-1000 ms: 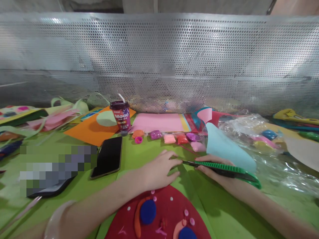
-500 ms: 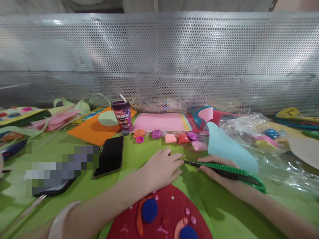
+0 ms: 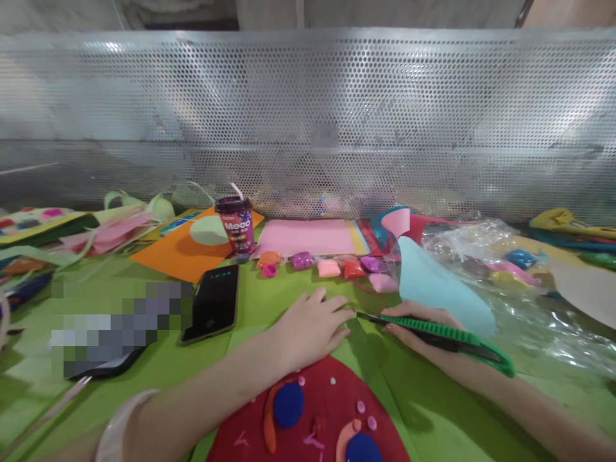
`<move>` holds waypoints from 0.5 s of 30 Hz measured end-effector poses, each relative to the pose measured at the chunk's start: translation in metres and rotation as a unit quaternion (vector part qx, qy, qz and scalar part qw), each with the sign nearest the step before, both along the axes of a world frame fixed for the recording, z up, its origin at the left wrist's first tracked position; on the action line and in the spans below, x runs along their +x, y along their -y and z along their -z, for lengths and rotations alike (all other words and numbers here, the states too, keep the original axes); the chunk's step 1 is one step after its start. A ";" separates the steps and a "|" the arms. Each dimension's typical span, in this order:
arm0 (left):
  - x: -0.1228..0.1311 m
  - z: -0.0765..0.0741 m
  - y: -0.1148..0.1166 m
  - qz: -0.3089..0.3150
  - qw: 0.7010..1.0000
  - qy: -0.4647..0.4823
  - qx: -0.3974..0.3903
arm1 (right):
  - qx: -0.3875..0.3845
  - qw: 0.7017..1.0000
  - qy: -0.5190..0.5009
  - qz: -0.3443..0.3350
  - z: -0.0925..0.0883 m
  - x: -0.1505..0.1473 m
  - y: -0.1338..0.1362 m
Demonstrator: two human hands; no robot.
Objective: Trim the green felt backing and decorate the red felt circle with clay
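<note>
My left hand [image 3: 312, 327] lies flat with its fingers spread, pressing on green paper [image 3: 250, 340] at the top of a red paper shape [image 3: 332, 391]. Blue discs, an orange strip and small pink dots decorate that red shape. In my right hand [image 3: 423, 321] is a green utility knife [image 3: 447, 337], held between thumb and fingers. Its dark blade points left, with the tip close to my left fingertips. The knife's green grip slants back along my right wrist. Whether the tip touches the paper, I cannot tell.
A phone [image 3: 212, 305] lies left of my arm, beside a blurred-out device. Behind it stands a purple drink cup [image 3: 237, 228] with a straw. Several clay packets [image 3: 328, 267] line up before pink paper [image 3: 308, 236]. Curled light-blue paper [image 3: 437, 289] and clear plastic [image 3: 481, 256] lie right. A perforated metal panel [image 3: 298, 115] closes the back.
The phone's screen has lit up with a clock. Both hands and the knife stay almost where they were; the view has shifted very slightly.
</note>
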State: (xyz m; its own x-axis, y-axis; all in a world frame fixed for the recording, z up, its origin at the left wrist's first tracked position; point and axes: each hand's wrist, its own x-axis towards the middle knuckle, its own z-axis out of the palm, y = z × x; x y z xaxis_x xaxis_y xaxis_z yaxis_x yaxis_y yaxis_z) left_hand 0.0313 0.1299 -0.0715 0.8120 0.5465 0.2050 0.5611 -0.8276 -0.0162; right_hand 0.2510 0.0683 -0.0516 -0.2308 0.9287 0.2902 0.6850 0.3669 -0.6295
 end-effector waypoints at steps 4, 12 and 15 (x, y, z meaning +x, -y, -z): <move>-0.003 0.000 0.000 -0.010 0.999 0.015 -0.028 | 0.015 1.000 -0.007 0.025 0.002 0.002 0.002; -0.005 0.003 -0.003 -0.047 0.992 0.052 -0.109 | 0.104 0.993 0.017 -0.045 0.016 -0.002 -0.008; -0.005 0.003 -0.001 -0.045 0.992 0.057 -0.107 | 0.144 0.982 0.066 -0.101 0.021 -0.008 -0.015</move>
